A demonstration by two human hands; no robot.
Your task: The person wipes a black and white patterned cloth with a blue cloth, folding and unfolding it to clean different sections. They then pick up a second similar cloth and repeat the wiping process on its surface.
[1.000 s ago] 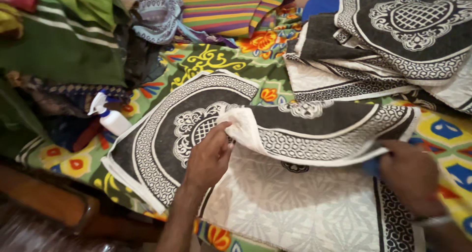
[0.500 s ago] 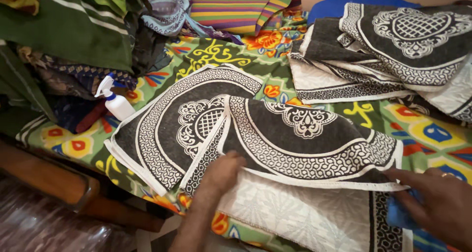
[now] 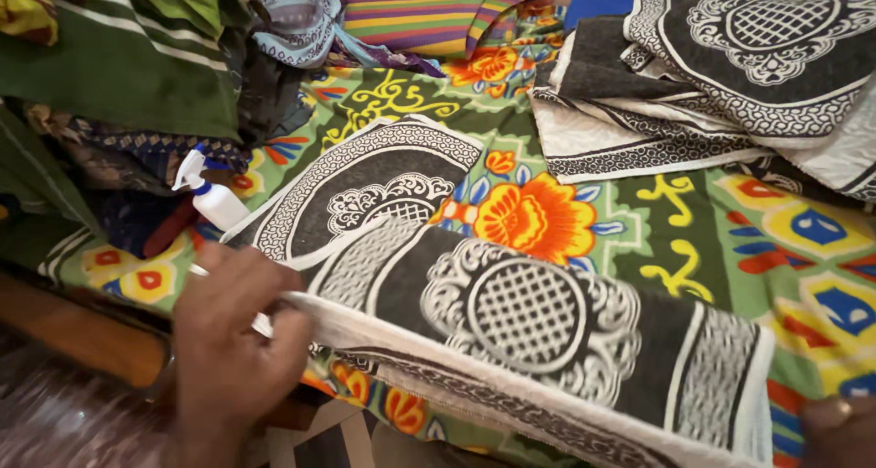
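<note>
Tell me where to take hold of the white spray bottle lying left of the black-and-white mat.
Take the spray bottle by its white body, below the blue collar, coming from above. It lies tilted on the green patterned sheet with its trigger head toward the dark cloth pile, so the body's lower right side looks freest. The left hand, gripping the folded mat, is nearest.

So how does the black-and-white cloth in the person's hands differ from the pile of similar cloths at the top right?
The held cloth is a single piece folded into a long strip near the bed's front edge; the pile is several pieces stacked loosely farther back. The left hand grips the held cloth's end, while no hand touches the pile. Both are black with white lattice medallions and patterned borders, lying on the floral sheet.
</note>
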